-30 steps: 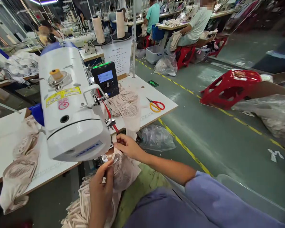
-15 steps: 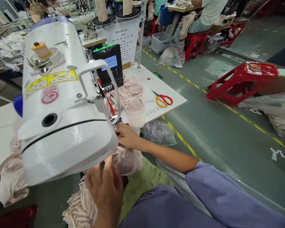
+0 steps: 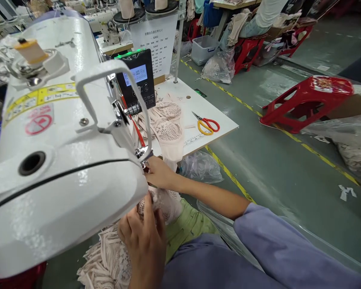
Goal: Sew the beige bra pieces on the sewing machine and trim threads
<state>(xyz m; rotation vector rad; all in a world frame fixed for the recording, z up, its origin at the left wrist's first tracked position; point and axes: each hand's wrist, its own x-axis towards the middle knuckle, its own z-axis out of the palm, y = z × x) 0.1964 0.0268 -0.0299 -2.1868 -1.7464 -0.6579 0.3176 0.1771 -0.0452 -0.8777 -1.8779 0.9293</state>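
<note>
Left hand (image 3: 144, 237) touches the lace (image 3: 170, 204), likely steadying it; right hand (image 3: 161, 172) sits beside the machine (image 3: 69, 208) (I can't tell either's grip). Scissors (image 3: 201, 119) lie near the table's (image 3: 225, 123) right corner, presumably handy.

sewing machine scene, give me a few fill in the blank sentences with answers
The scissors on the white table have one red handle and one ____ handle.
The left hand touches the lace garment, while the hand nearer the scissors is the ____ one.
The plastic stool at the right of the view is coloured ____.

Missing words: yellow; right; red
</note>
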